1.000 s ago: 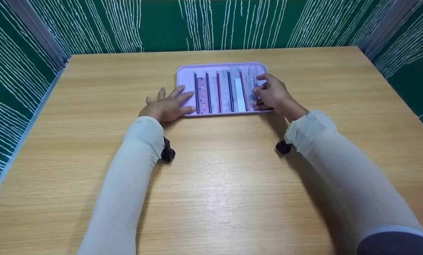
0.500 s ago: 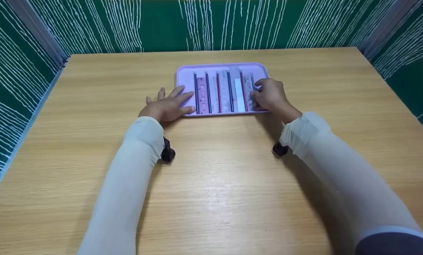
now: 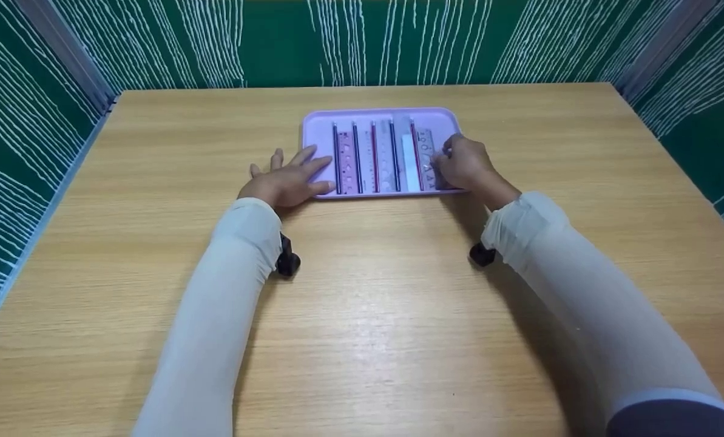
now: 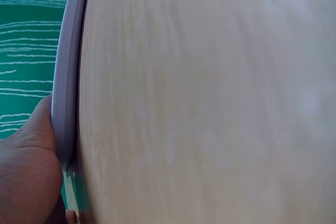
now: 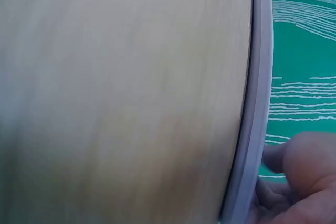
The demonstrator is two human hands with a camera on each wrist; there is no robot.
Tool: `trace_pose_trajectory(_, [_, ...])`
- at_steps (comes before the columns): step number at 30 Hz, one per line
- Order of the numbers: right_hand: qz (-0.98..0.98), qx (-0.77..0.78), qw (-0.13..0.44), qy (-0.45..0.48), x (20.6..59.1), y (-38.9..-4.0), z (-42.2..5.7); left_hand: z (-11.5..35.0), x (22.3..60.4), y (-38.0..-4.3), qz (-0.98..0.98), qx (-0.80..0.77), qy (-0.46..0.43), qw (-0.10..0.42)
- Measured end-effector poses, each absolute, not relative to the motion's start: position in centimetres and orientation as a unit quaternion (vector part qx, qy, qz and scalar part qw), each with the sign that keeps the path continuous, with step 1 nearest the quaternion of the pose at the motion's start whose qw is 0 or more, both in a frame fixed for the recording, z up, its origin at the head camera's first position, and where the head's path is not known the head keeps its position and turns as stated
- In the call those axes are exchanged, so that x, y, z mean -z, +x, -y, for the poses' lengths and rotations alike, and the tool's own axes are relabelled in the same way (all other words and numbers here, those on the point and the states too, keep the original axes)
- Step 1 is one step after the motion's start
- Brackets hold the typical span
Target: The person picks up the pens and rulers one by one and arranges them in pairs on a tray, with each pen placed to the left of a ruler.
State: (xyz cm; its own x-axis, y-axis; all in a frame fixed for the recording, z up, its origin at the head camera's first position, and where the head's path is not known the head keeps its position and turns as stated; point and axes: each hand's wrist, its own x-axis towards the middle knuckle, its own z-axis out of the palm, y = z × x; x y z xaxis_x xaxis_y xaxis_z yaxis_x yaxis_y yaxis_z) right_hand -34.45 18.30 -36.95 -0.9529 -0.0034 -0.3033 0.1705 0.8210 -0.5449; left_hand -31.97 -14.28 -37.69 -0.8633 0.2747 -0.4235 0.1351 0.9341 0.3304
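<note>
A lilac tray (image 3: 386,111) holds a row of dark and red pencils and flat rulers, laid side by side. My left hand (image 3: 289,183) lies with spread fingers over the tray's left end; in the left wrist view its palm (image 4: 29,177) is beside the tray rim. My right hand (image 3: 466,162) is at the tray's right end, with curled fingers and thumb at the right edge of a clear stencil ruler (image 3: 425,147). That ruler lies beside the rightmost red pencil (image 3: 416,152). The right wrist view shows the thumb and curled fingers (image 5: 299,182) behind the tray rim.
A pink stencil ruler (image 3: 347,164) and a pale white strip (image 3: 409,161) lie among the pencils. The wooden table (image 3: 362,291) extends around the tray. Green walls (image 3: 277,48) with white streaks stand behind and at both sides.
The clear stencil ruler has settled flat beside the rightmost red pencil, its cut-out shapes now plainer. My right hand moved slightly left, then back a little right. The left hand stays put.
</note>
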Motion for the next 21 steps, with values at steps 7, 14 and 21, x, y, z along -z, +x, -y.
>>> trace_pose_trajectory(7, [-0.927, 0.323, 0.187, 0.038, 36.72, -34.78, -18.56, 14.18, 37.53, -32.17, -0.953, -0.154, 0.104, 0.240])
trace_pose_trajectory(14, [-0.932, 0.315, 0.176, 0.011, 37.02, -34.60, -18.70, 14.28, 37.49, -32.11, -0.954, -0.145, 0.105, 0.242])
trace_pose_trajectory(21, [-0.926, 0.328, 0.183, 0.026, 36.88, -34.34, -18.78, 14.20, 37.42, -32.22, -0.951, -0.149, 0.107, 0.248])
